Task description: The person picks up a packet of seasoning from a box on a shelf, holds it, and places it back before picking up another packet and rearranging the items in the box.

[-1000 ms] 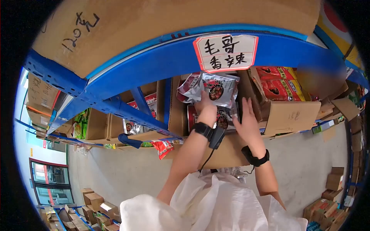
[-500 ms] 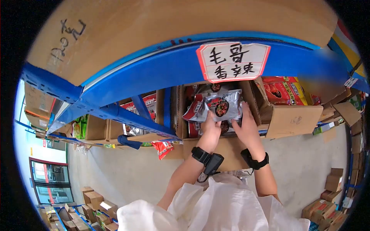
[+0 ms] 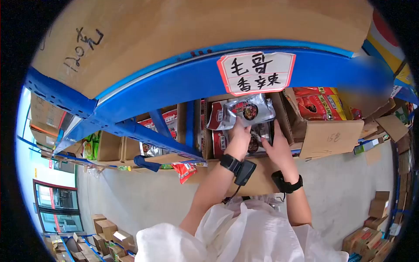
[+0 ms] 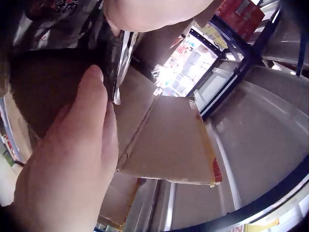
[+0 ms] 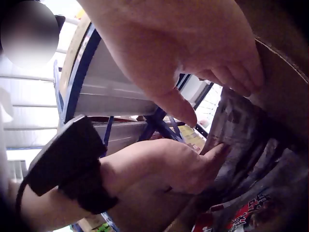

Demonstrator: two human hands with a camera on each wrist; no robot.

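In the head view, my left hand (image 3: 238, 139) grips the near edge of silver-and-red packets (image 3: 257, 109), its thumb on top. They overlap and lie tilted above other packets (image 3: 219, 144) in an open carton (image 3: 284, 118). My right hand (image 3: 279, 149) is at the right side of the same carton, fingers extended beside the packets and thumb apart. The right wrist view has my right hand (image 5: 193, 43) above my left hand (image 5: 164, 162), whose thumb is against dark silver packaging (image 5: 231, 140). A packet (image 4: 58, 26) fills the upper left of the left wrist view.
A blue shelf beam (image 3: 174, 78) with a handwritten label (image 3: 256, 73) crosses above the carton. To the right is a carton flap (image 3: 330, 139) beside red and yellow packets (image 3: 315, 105). A blue brace (image 3: 159, 130) stands left, and a red packet (image 3: 185, 172) hangs below it.
The gripped packets have moved down from near the label since the first frame, and their angle has shifted slightly. My right hand has lowered beside them. The head view has shifted a little.
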